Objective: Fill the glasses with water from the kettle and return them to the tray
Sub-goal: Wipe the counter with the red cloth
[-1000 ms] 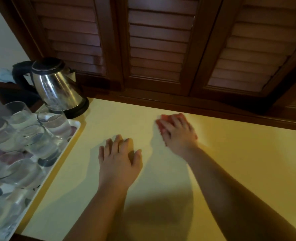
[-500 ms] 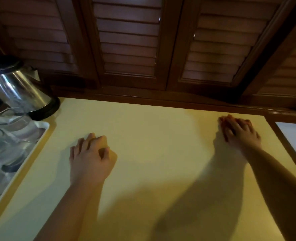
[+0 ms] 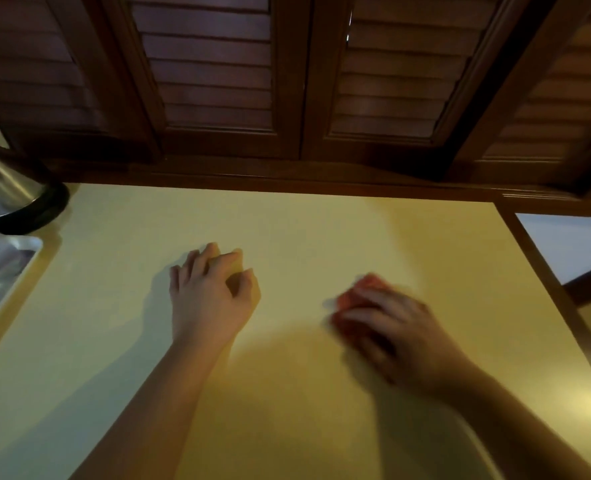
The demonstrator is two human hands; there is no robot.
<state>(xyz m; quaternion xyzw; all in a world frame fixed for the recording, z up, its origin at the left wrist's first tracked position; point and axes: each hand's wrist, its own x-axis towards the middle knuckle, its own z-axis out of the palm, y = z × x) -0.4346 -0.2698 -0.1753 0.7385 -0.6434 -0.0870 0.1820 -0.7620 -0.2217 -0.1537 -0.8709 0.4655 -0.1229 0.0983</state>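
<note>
The steel kettle (image 3: 6,188) on its black base shows only partly at the far left edge. Below it a corner of the white tray (image 3: 27,265) is visible; the glasses on it are a blur of reflections. My left hand (image 3: 211,296) rests on the yellow tabletop (image 3: 287,230) with fingers loosely curled and nothing in it. My right hand (image 3: 394,330), blurred by motion, presses a red cloth (image 3: 353,299) flat against the table to the right of centre.
Dark wooden louvred shutters (image 3: 218,71) stand along the table's far edge. The table's wooden right rim (image 3: 543,271) runs diagonally, with pale floor beyond it.
My right hand slid the red cloth from the middle out to the far right corner, then back left and nearer. The view shifted right, so most of the kettle and tray left the frame.
</note>
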